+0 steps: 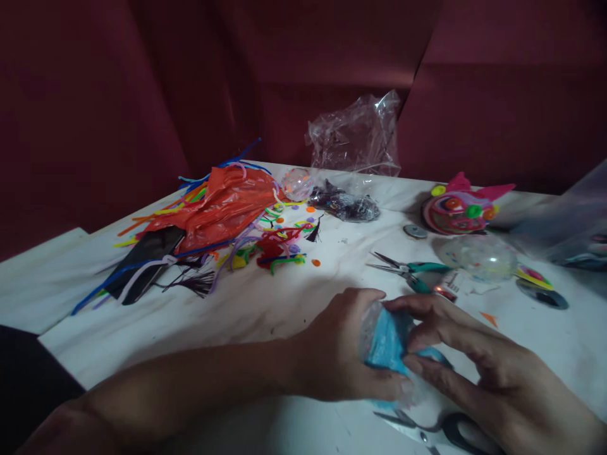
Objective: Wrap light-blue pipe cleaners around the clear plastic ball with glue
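Note:
My left hand (344, 347) is wrapped round a clear, rounded plastic piece with a light blue strip (386, 341) across it, low at the centre right. From the right, my right hand (469, 354) presses its fingertips on the blue strip's edge. Both hands touch the same piece, and its underside is hidden by them. Below them lie black-handled scissors (458, 430), partly covered by my right hand. Just beyond my fingers are green-handled scissors (420, 272) with their blades apart.
An orange-red plastic bag (227, 202), pipe cleaners and a black phone-like slab (147, 262) lie at the left. Clear bags (355, 139) stand at the back. A decorated pink ball (459, 205), a clear ball (488, 258) and a dark disc (543, 294) are at the right.

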A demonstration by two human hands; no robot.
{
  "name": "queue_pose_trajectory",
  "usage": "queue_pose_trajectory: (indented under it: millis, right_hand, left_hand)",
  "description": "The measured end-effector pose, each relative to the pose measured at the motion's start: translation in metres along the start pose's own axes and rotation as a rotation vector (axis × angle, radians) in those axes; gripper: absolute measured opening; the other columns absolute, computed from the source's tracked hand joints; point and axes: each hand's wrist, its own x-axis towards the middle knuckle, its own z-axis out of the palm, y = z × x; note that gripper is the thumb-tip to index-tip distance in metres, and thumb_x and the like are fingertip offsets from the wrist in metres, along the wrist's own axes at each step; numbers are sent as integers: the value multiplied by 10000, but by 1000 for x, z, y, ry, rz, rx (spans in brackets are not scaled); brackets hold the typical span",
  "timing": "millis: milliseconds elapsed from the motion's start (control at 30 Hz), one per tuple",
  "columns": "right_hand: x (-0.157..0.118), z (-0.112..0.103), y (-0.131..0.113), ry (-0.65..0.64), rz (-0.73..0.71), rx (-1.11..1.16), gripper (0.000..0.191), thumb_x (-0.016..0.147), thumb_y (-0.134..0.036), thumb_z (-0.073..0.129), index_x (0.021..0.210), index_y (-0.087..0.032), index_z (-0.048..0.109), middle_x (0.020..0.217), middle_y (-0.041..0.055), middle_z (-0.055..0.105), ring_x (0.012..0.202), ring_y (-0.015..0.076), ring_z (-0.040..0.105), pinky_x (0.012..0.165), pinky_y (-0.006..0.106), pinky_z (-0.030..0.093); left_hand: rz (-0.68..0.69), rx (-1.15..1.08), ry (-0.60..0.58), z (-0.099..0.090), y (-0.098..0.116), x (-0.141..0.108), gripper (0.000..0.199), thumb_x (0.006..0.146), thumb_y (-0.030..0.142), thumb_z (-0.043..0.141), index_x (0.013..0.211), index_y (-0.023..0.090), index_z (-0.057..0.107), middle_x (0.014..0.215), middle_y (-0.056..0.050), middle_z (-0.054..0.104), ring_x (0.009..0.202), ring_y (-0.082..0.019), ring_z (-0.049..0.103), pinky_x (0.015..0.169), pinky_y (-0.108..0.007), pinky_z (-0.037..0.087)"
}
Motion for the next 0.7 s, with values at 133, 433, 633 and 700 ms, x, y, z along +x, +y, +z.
queue_pose_trajectory:
  millis: [133, 433, 633, 700]
  right_hand:
    - [-4, -2, 4, -20, -4, -35, 199, 999, -292, 453, 878, -180, 564, 1221, -10, 345, 1170, 151, 290, 961, 134, 278]
    - [0, -2, -1, 52, -4, -2, 216, 999, -341, 492, 863, -198, 580, 1200, -7, 368, 1133, 138, 342, 951, 117, 280]
    - [-2, 1, -12, 242, 197, -139, 449, 897, -563, 589, 692, -164, 576, 853, 63, 503, 817, 227, 531, 671, 211, 507]
    - [-12, 4, -12, 293, 278, -197, 477, 852, -604, 614, 673, -164, 564, 725, 55, 483, 699, 221, 539, 598, 212, 515]
  left_hand:
    - [18, 0, -43, -1, -3, 2, 696, 577, 396, 713, 1153, 122, 432, 1054, -120, 543, 933, -253, 531, 793, -385, 454]
    - [-58, 80, -13, -5, 13, 0, 582, 566, 308, 723, 1068, 126, 491, 921, -62, 549, 783, -175, 515, 669, -295, 441]
    - [-53, 116, -11, -8, 15, 1, 557, 572, 297, 722, 1051, 130, 491, 817, -20, 539, 753, -157, 493, 671, -284, 424]
    - [-62, 115, 1, -7, 15, 1, 577, 575, 293, 717, 1074, 126, 481, 889, -46, 551, 797, -173, 507, 694, -295, 430]
